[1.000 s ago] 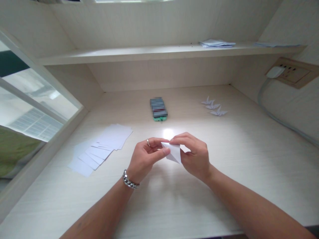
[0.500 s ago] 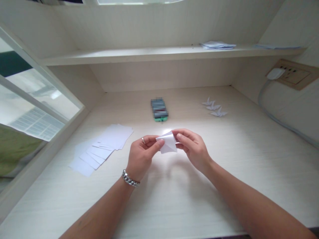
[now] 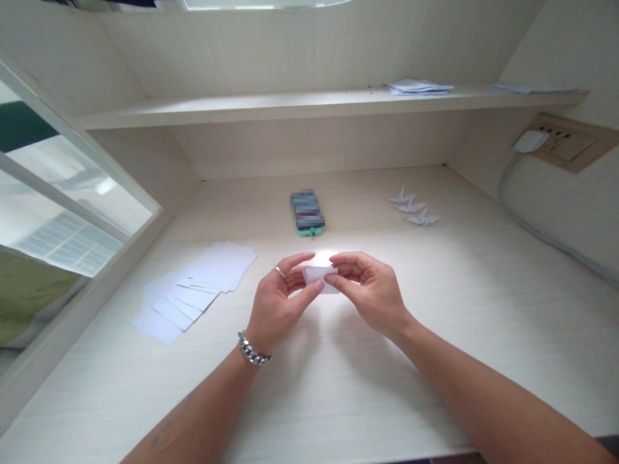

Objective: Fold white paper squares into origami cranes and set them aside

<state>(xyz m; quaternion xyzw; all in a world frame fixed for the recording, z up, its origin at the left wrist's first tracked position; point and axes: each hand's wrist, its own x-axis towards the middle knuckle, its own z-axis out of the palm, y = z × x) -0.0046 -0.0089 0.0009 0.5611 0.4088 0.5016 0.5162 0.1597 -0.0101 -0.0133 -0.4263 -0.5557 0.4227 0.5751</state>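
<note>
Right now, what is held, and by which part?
Folded white paper: the left hand holds its left part; the right hand's thumb touches its right part.

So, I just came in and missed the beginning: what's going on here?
A person's left hand and right hand hold a small folded white paper between them, above a pale desk. Loose white sheets lie fanned out to the left. Three small folded paper shapes sit toward the back right, and a pixelated object with a green end lies near the back middle.
</note>
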